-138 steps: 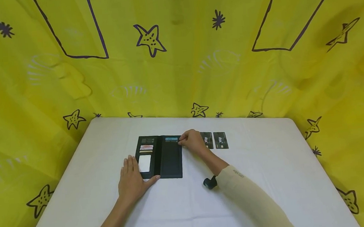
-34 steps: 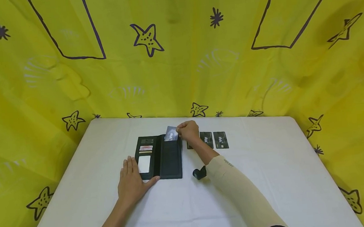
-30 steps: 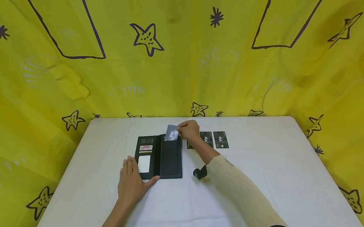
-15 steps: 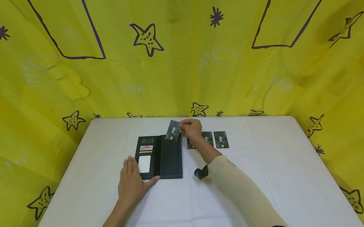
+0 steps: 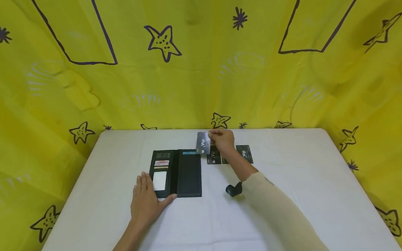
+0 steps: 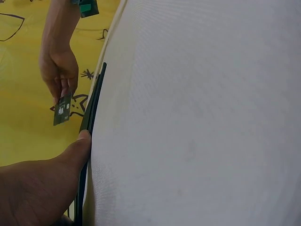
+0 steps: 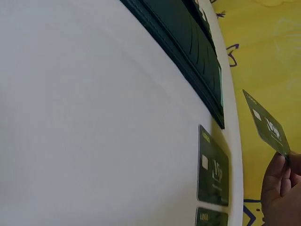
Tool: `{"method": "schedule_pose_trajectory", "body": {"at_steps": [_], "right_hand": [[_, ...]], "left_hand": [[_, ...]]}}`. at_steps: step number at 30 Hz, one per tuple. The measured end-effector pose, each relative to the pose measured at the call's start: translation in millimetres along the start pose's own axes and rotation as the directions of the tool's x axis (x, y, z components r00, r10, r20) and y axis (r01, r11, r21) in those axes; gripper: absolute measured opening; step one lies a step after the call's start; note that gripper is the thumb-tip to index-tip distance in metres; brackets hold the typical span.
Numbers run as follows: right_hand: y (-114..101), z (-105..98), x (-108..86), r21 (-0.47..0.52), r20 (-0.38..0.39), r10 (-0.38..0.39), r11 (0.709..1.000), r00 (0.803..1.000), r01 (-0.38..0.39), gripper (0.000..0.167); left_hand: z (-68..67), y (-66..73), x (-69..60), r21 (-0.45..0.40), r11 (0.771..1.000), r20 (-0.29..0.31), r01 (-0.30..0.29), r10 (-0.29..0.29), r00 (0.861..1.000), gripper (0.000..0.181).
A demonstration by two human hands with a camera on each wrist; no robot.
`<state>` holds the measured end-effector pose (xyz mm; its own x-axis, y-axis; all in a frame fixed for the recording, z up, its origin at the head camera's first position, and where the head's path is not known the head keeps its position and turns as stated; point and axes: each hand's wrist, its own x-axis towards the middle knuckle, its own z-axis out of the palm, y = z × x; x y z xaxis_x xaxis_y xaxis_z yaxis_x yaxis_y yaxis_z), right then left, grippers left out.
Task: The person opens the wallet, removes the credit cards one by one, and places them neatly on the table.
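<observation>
A dark wallet (image 5: pixel 189 177) lies unfolded on the white table. My left hand (image 5: pixel 144 201) rests flat along its left side, with straight fingers and the thumb on the bottom edge. Between thumb and fingers, my right hand (image 5: pixel 223 140) pinches a dark Vip card (image 5: pixel 202 142), raised beyond the wallet's upper right corner. In the right wrist view this card (image 7: pixel 267 122) is apart from the wallet. A blue strip (image 5: pixel 189 153) shows in the wallet's top right slot. More cards and a white card (image 5: pixel 160 180) fill the left panel.
Right of the wallet, dark Vip cards lie in a row: one nearest it (image 5: pixel 213 156), one mostly hidden by my right hand, and a far-right card (image 5: pixel 244 153). A yellow patterned curtain (image 5: pixel 197 82) hangs behind the white table (image 5: pixel 283 221).
My right hand has drawn the Vip card up out of the wallet's top right slot and carried it rightward. The blue strip in that slot shows again. My left hand has stayed in place.
</observation>
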<state>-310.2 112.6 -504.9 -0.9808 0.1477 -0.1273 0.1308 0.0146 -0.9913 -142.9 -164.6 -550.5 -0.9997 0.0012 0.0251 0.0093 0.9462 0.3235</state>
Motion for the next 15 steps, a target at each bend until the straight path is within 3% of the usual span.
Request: {"method": "schedule_pose_trajectory", "body": {"at_steps": [8,15], "right_hand": [[-3.8,-18.7,-6.8,-0.108,0.015,0.014,0.994,1.0,-0.013,0.02],[-1.4,-33.5,-13.0,-0.103,0.032,0.017,0.995,0.999,-0.014,0.023]], "left_hand": [[-1.0,0.0,0.5,0.01,1.0,0.001,-0.006,0.006,1.0,0.126],[-1.6,-0.5,0.1,0.013,1.0,0.003,-0.008,0.008,1.0,0.126]]}}
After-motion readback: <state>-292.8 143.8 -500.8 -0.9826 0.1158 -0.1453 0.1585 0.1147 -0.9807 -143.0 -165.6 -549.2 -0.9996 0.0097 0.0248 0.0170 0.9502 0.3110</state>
